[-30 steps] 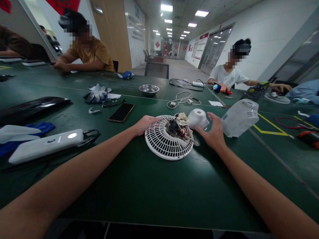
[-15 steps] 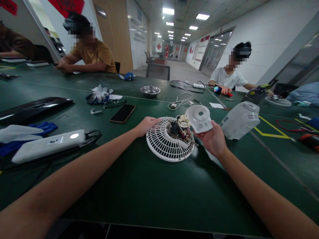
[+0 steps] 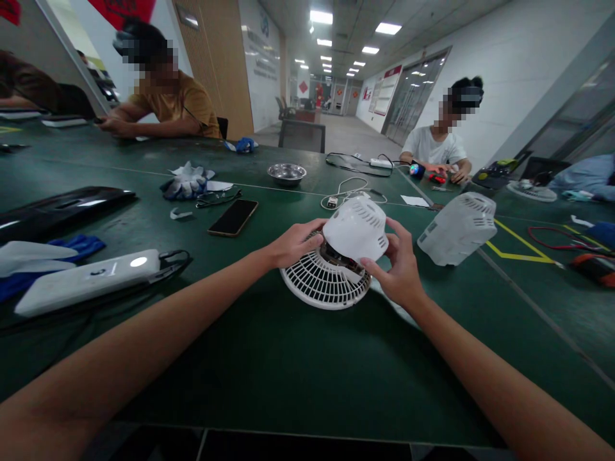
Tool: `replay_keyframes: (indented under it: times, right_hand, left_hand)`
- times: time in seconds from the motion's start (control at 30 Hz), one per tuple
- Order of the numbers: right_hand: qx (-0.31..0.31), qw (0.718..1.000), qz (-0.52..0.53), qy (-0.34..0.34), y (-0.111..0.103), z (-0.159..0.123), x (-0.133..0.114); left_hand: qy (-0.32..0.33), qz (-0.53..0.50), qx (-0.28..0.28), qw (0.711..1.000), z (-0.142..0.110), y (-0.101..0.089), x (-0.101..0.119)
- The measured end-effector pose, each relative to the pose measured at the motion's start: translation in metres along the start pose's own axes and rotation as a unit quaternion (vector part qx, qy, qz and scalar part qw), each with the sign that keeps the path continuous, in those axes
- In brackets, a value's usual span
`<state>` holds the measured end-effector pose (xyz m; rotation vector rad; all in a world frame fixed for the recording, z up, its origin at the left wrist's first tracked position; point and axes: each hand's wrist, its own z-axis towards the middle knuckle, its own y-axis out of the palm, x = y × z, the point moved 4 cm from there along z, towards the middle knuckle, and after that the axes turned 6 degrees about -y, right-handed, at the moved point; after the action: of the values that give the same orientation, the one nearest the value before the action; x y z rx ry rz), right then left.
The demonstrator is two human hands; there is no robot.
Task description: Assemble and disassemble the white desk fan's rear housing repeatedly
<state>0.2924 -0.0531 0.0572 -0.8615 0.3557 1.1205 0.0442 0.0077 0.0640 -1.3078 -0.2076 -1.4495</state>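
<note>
A white round fan grille lies flat on the green table. Over its centre sits a white vented motor cover, hiding most of the motor and wires beneath. My left hand holds the cover's left side with curled fingers. My right hand grips the cover's right side, thumb at its lower edge. A second white vented fan housing lies on the table just right of my right hand.
A black phone, gloves, a steel bowl, cables and a white device lie on the table. A person in a yellow shirt sits far left, another in white far right.
My right hand picked the white motor cover up off the table and brought it left over the motor. My left hand moved from the grille's rim onto the cover.
</note>
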Motion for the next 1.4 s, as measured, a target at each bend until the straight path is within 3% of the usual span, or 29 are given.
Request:
replay_keyframes:
  times: [0.13, 0.23, 0.43, 0.63, 0.87, 1.07, 1.4]
  right_hand:
    - [-0.040, 0.996, -0.073, -0.033, 0.005, 0.000, -0.007]
    - [-0.065, 0.990, -0.108, -0.056, 0.005, 0.001, -0.007]
    - [-0.100, 0.992, -0.056, -0.045, -0.002, 0.000, -0.004]
    - [-0.139, 0.988, -0.059, -0.031, 0.000, -0.001, -0.009]
    - [-0.158, 0.978, -0.115, -0.070, 0.001, 0.001, -0.011]
    - [-0.165, 0.979, -0.106, -0.055, 0.006, 0.000, -0.013]
    - [-0.147, 0.979, -0.127, -0.059, 0.009, 0.000, -0.012]
  left_hand:
    - [-0.010, -0.053, 0.001, 0.999, 0.001, 0.000, 0.004]
    - [-0.006, -0.016, -0.006, 1.000, 0.002, -0.001, 0.005]
    - [0.023, 0.111, -0.018, 0.993, 0.003, -0.003, 0.010]
    - [0.009, 0.074, -0.047, 0.996, 0.004, -0.001, 0.012]
    - [0.006, 0.075, -0.062, 0.995, 0.003, -0.001, 0.013]
    - [-0.023, 0.034, -0.038, 0.998, 0.003, 0.001, 0.013]
    - [0.028, 0.067, -0.042, 0.996, 0.004, -0.001, 0.015]
